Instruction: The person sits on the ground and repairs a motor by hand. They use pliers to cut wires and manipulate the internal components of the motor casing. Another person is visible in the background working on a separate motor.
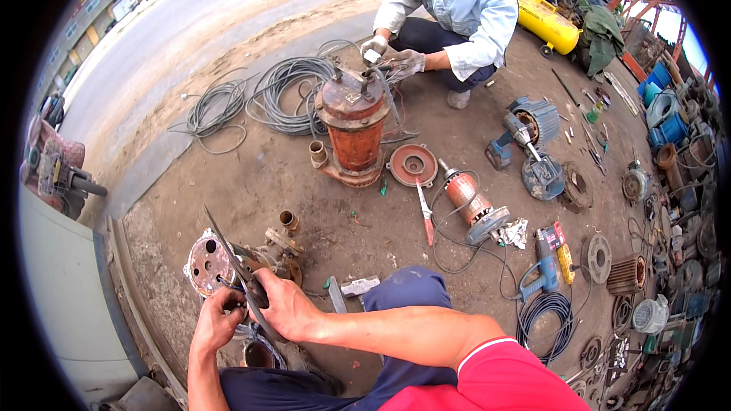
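While we crouched over the near left of the ground (205, 186), our left hand (217, 321) was pinched together just beside the holed end plate (199, 260); we could not tell what, if anything, lay between its fingers. Our right hand (289, 308) was wrapped around the lower part of a long dark-bladed tool (227, 246), whose tip pointed far and left, over the plate in our view. The plate, pale and reddish, lay at the near left, with thin wires (223, 280) at its near right edge. We judged the work there to be partway along: the plate's openings were bare and the wires exposed, so the handling at that edge looked unfinished. Just beyond, to the right, a short brass-coloured pipe (289, 221) stood open at its mouth.

On the right, we saw a blue power drill (547, 270) near a coil of dark cable (544, 320). Farther on, a red motor core (468, 198) lay tilted beside a red-handled blade (429, 230). The red flange (412, 165) lay apart from the upright orange-red pump (356, 141); these pieces looked already separated, none refitted. Behind the pump crouched a co-worker in a pale blue jacket (476, 27), with grey cable coils (283, 95) to the left and a yellow tank (544, 19) at the far right.
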Demonstrator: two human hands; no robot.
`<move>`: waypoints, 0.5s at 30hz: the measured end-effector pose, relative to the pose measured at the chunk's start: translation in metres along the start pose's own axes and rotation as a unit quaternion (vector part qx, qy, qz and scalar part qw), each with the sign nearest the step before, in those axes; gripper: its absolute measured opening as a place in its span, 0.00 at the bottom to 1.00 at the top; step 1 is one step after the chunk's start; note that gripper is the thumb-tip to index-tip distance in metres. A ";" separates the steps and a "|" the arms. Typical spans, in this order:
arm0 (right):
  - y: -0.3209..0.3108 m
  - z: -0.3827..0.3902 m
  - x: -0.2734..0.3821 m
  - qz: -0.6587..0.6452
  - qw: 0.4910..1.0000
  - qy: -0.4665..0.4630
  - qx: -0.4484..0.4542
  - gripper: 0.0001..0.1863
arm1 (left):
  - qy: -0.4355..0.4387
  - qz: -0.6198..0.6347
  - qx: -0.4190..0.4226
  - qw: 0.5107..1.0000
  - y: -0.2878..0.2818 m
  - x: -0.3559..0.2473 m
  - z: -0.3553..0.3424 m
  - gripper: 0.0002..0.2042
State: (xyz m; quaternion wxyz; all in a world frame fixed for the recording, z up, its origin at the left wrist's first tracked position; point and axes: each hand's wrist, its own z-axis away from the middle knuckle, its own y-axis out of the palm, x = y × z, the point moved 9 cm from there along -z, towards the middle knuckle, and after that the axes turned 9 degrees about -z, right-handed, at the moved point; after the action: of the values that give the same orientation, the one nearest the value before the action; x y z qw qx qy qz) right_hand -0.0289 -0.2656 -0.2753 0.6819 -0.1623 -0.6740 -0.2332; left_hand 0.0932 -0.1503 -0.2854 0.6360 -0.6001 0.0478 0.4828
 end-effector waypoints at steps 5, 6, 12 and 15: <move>-0.002 -0.001 0.002 -0.002 1.000 0.002 -0.003 0.21 | 0.000 -0.018 -0.004 1.000 -0.004 -0.012 0.002 0.10; -0.003 -0.001 0.002 -0.003 1.000 0.003 -0.004 0.21 | -0.001 -0.022 -0.003 1.000 -0.005 -0.014 0.002 0.10; -0.014 -0.004 0.004 0.032 0.998 0.015 -0.043 0.24 | -0.031 0.015 -0.015 0.999 -0.009 -0.011 0.006 0.08; -0.019 -0.006 0.004 0.025 0.996 -0.013 -0.083 0.26 | -0.027 0.052 -0.032 0.998 -0.010 -0.006 0.007 0.08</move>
State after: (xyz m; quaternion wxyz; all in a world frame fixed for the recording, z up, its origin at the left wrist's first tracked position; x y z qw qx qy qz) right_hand -0.0346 -0.2853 -0.2735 0.6628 -0.2381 -0.6570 -0.2689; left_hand 0.0929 -0.1460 -0.2724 0.5915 -0.6036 0.0470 0.5326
